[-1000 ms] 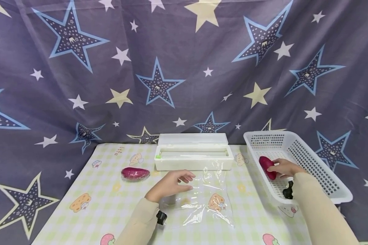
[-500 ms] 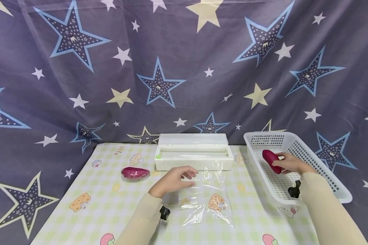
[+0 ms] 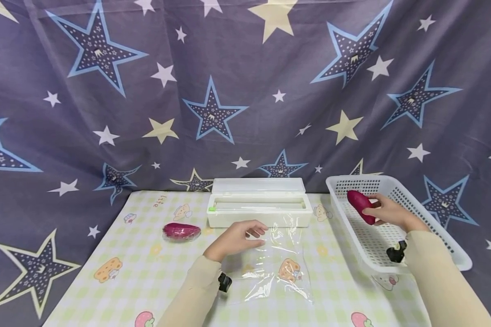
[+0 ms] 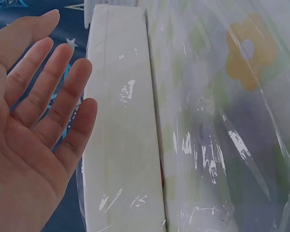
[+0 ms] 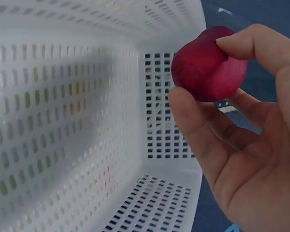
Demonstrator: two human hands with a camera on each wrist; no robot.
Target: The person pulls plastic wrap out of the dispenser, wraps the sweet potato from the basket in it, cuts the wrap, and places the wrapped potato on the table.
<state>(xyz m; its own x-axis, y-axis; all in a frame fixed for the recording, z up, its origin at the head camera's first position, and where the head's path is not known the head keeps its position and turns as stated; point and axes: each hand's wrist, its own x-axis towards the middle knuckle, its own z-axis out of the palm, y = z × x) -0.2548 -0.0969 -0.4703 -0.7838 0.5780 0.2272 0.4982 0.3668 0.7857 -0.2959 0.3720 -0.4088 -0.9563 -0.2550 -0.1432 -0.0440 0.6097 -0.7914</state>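
Note:
My right hand (image 3: 390,213) pinches a purple-red sweet potato (image 3: 359,206) between thumb and fingers, over the white basket (image 3: 397,186). In the right wrist view the sweet potato (image 5: 208,67) shows its rounded end, with the thumb on top and a finger beneath. My left hand (image 3: 237,238), holding nothing, hovers above a sheet of clear plastic wrap (image 3: 266,272) with its fingers loosely bent. That sheet runs forward from the white wrap dispenser box (image 3: 259,220), whose lid is raised. Seen from the left wrist, the palm faces the camera beside the box (image 4: 121,121).
Left of the dispenser lies another sweet potato (image 3: 181,231), covered in clear wrap. A checked tablecloth (image 3: 127,299) with cartoon prints covers the table. Behind it hangs a dark curtain (image 3: 245,59) patterned with stars.
My right hand has lifted the sweet potato from low in the basket, moving it up and away from me. My left hand has drifted slightly right and forward over the wrap.

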